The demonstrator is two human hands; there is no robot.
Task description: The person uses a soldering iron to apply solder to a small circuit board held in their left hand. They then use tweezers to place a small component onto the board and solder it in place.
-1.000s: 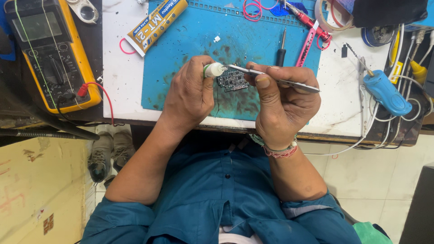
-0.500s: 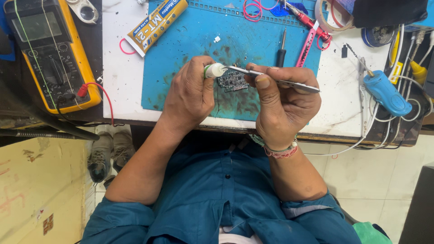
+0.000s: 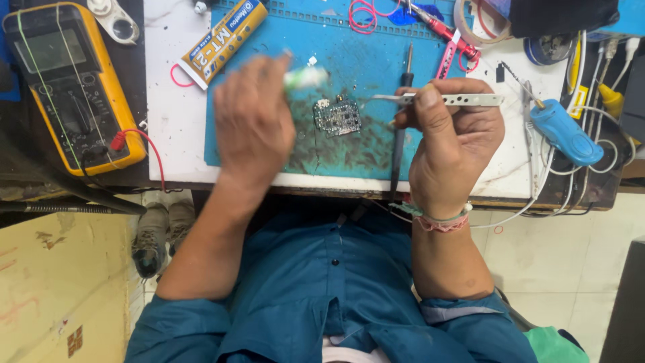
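- Left hand (image 3: 254, 121): blurred, fingers closed around a small white piece (image 3: 306, 77), held above the blue mat (image 3: 269, 81).
- Right hand (image 3: 451, 144): pinches metal tweezers (image 3: 440, 99), tips pointing left.
- Circuit board (image 3: 337, 117): lies on the mat between the 2 hands, touching neither.
- Yellow meter (image 3: 70, 84): far left.

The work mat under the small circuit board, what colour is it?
Blue, smudged with dark residue: the work mat under the small circuit board, head view.

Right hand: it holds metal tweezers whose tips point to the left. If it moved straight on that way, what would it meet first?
Probably the small circuit board on the blue mat. The tweezers in the right hand aim just above it, so the tips could instead pass over it toward the blurred left hand. Height is unclear.
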